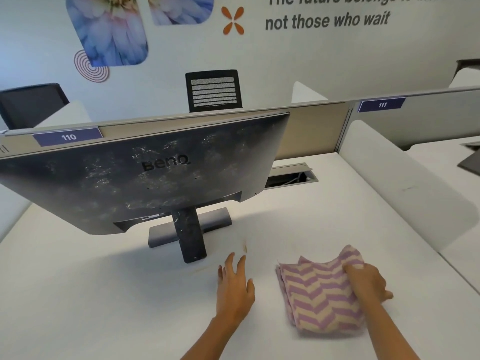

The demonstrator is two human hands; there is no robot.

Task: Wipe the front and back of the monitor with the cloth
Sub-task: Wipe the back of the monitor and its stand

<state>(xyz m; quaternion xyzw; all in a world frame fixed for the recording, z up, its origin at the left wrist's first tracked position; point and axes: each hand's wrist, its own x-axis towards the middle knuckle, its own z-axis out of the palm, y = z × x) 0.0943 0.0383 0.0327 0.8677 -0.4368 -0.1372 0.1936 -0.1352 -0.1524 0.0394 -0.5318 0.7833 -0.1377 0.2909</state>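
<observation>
— Where's the open room?

— Bare counter (104, 294) runs left of the stand (189, 235) and along the near edge. A gap between the stand and the cloth (319, 294) holds the left hand (235, 284).

— What blocks?

— The monitor (145, 175) leans out over its base (213, 219), with the partition (311, 126) just beyond. A side panel (402, 183) walls the right. A cable slot (291, 176) lies open beside the monitor.

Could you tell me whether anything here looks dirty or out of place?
Yes. The black BenQ monitor's back panel and its stand neck are mottled with whitish dusty smears. A small brown stain marks the white desk just beyond the left hand. The right hand grips the purple-and-cream zigzag cloth.
</observation>
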